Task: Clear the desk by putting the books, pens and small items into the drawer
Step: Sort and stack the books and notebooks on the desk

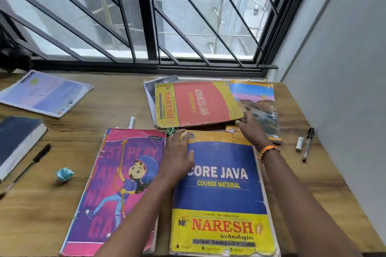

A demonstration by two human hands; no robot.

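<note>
A blue and yellow "Core Java" book point(221, 204) lies in front of me on the wooden desk point(108, 119). My left hand point(178, 152) rests flat on its top left corner, fingers straight. My right hand point(251, 129) reaches over its top right corner, fingers extended, touching the lower right edge of the red "Advanced Java" book point(198, 103). A pink cartoon-cover book point(117, 190) lies to the left. A landscape-cover notebook point(258, 104) lies on the right. No drawer is in view.
A lilac notebook point(45, 94) and a dark blue book point(16, 142) sit at the left, with a black pen point(31, 165) and a crumpled blue paper ball point(64, 174). A pen point(307, 144) and white cap point(299, 144) lie right. A white marker point(131, 122) lies mid-desk.
</note>
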